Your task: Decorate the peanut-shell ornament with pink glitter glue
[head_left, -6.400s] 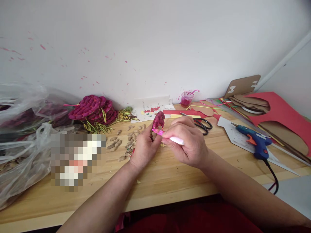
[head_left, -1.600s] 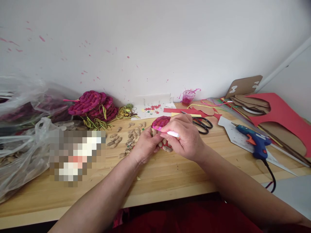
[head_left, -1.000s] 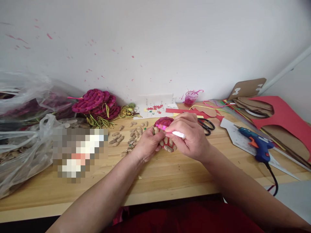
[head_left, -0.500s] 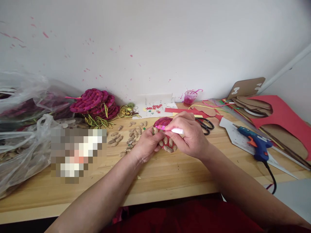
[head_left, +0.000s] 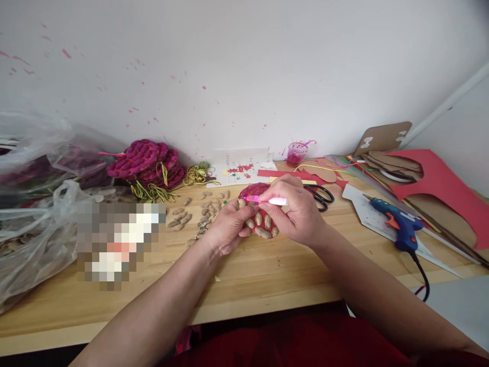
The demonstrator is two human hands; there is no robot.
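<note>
Over the middle of the wooden table, my left hand grips the left side of a red peanut-covered piece. Peanuts at its far end are painted magenta, while the nearer ones are plain tan. My right hand pinches a white-handled brush whose magenta part lies over the painted peanuts, close to my left thumb. The fingers of both hands hide part of the piece. Loose peanuts lie left of my left hand.
Magenta peanut pieces are stacked at the back left, beside a clear plastic bag. A cup of magenta paint stands at the back. Black-handled scissors, a blue glue gun and red sheets lie right.
The whole view has shifted slightly. My hands still hold the piece and the brush, with hardly any visible movement between them.
</note>
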